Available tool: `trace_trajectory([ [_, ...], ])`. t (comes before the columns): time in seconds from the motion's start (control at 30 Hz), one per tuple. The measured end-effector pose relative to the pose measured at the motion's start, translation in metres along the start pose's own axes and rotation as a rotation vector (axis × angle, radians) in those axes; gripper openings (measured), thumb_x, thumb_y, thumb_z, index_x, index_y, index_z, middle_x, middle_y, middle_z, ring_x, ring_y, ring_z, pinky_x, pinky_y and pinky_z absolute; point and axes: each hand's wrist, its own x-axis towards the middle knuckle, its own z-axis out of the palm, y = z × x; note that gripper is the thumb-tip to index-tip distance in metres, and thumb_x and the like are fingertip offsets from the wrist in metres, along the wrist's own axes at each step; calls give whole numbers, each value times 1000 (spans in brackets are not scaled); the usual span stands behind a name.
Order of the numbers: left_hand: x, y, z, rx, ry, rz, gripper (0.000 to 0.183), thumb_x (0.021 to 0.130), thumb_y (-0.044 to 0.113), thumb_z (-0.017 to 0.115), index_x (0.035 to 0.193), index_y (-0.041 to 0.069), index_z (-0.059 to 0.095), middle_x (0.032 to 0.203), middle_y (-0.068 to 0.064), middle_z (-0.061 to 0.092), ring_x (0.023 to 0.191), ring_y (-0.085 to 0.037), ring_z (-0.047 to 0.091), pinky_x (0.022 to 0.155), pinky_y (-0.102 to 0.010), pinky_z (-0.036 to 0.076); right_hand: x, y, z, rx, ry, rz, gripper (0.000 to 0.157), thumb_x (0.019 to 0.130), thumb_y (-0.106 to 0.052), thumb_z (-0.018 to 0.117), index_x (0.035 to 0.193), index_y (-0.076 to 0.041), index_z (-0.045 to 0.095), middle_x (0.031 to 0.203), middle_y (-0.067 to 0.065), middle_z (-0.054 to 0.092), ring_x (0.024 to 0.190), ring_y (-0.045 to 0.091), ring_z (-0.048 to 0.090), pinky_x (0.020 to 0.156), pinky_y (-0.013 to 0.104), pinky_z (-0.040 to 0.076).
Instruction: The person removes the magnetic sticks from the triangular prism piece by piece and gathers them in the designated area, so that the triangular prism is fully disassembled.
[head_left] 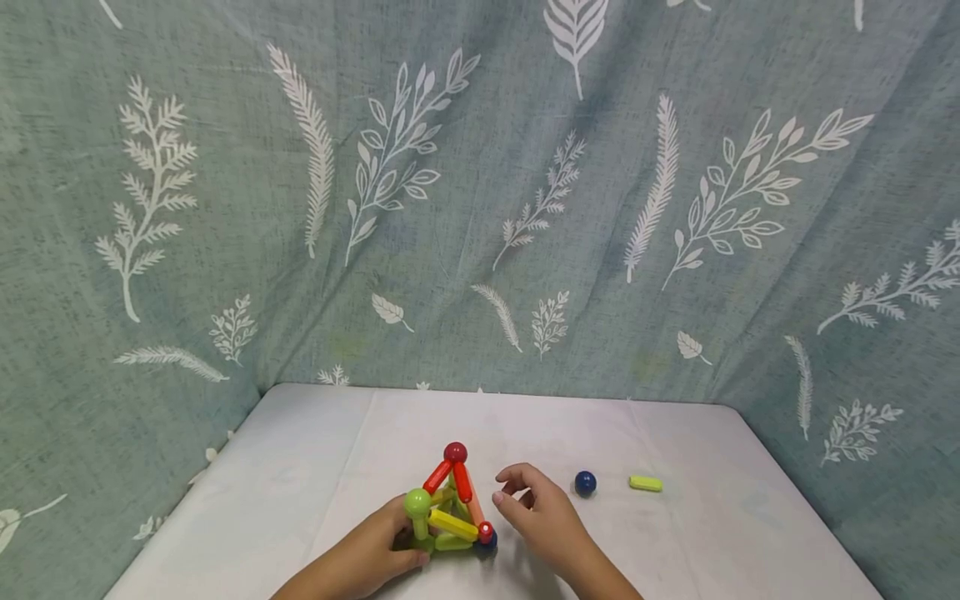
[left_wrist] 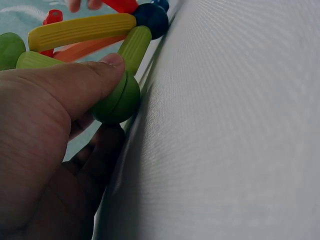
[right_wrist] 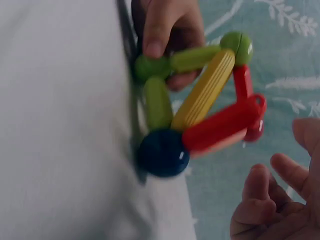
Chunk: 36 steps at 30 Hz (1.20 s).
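A frame of magnetic rods and balls [head_left: 453, 525] stands on the white table, built from green, yellow, red and orange rods. At its top sits a red ball [head_left: 455, 452], with a light green ball [head_left: 417, 503] at the upper left. My left hand [head_left: 382, 537] grips its lower left corner, with the thumb on a green ball [left_wrist: 117, 102]. A red rod [right_wrist: 222, 125] sticks up from the dark blue ball [right_wrist: 164, 152] at the lower right corner. To the right of the frame, my right hand [head_left: 543, 517] hovers apart from it, fingers loosely bent and holding nothing.
Beyond my right hand lie a loose dark blue ball [head_left: 585, 483] and a loose yellow-green rod [head_left: 646, 483]. Leaf-patterned grey-green cloth [head_left: 480, 208] hangs behind and along both sides of the white table [head_left: 322, 450].
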Motion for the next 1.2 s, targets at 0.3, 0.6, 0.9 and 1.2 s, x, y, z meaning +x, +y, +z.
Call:
trace_trajectory([
  [0.3, -4, -8, 2, -1, 2, 40, 41, 90, 26, 84, 120, 17, 57, 112, 9, 68, 103, -4, 65, 96, -42, 57, -6, -9, 23, 76, -123, -23, 25, 95, -34, 77, 115, -24, 67, 104, -3, 67, 82, 18, 61, 65, 27, 53],
  [0.6, -2, -7, -2, 5, 8, 59, 52, 90, 31, 83, 132, 16, 55, 119, 7, 66, 107, -3, 64, 96, -40, 57, -3, -16, 35, -14, -25, -48, 31, 91, -32, 82, 116, -27, 64, 96, -12, 68, 74, 13, 53, 59, 24, 42],
  [0.9, -2, -6, -3, -1, 5, 71, 55, 89, 32, 85, 134, 18, 56, 120, 7, 65, 107, -3, 65, 98, -40, 57, -3, -23, 45, -31, 30, -24, 36, 92, -30, 82, 120, -26, 61, 92, -14, 71, 73, 14, 51, 57, 24, 41],
  [1.2, -1, -2, -1, 8, 9, 30, 54, 89, 29, 84, 133, 16, 57, 118, 7, 65, 106, -5, 65, 99, -45, 56, 1, -21, 40, 17, 105, -13, 23, 99, -30, 73, 120, -26, 64, 101, -9, 71, 74, 14, 54, 54, 23, 49],
])
